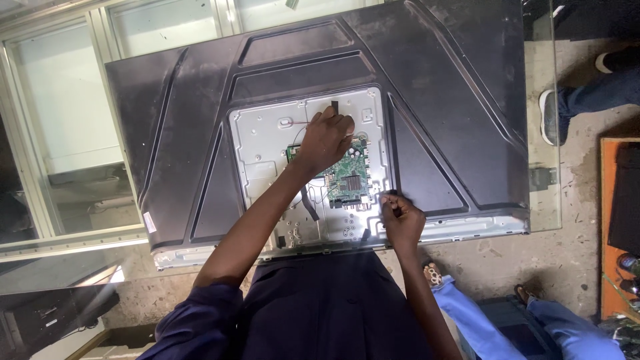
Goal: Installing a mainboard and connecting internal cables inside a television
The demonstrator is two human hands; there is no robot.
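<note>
A large flat television (433, 107) lies face down, its dark back panel up, with a silver metal plate (263, 143) exposed in the middle. A green circuit board (348, 175) is mounted on that plate. My left hand (325, 139) rests over the board's upper left part, fingers curled near thin wires; whether it grips anything is hidden. My right hand (401, 217) is closed around a small dark tool at the plate's lower right corner.
The television rests on a glass tabletop (543, 193) over a speckled floor. Another person's shoes and legs (587, 100) are at the upper right, blue-trousered legs (527, 320) at the lower right. An orange-edged surface (605, 227) stands at the right.
</note>
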